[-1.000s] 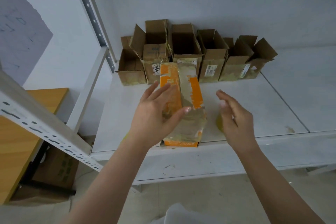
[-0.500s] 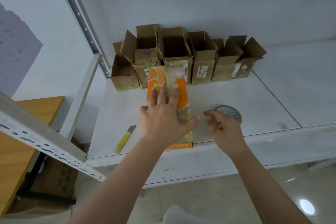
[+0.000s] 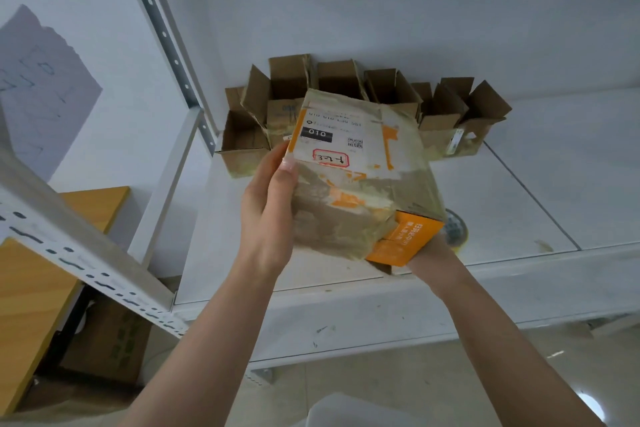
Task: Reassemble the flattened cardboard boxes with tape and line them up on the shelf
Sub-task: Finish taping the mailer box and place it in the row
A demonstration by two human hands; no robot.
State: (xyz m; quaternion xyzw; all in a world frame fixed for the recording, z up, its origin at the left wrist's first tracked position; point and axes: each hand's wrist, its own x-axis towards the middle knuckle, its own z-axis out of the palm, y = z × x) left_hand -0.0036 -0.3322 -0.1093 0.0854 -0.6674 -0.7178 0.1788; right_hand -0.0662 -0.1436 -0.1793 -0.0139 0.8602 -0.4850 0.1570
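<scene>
Orange box (image 3: pixel 360 180): now lifted off shelf (image 3: pixel 519 204), opened out; clasped by left hand (image 3: pixel 273 198), right hand's (image 3: pixel 427 248) grip hidden; taping pending.

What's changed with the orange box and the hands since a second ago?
The orange box was lying flat on the shelf under the left hand; now both hands hold it lifted, opened out. The right hand has moved from beside the tape roll to grip its near end. The row of open boxes stayed put.

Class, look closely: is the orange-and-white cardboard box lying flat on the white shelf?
No, both hands hold the orange-and-white cardboard box raised above the white shelf.
</scene>
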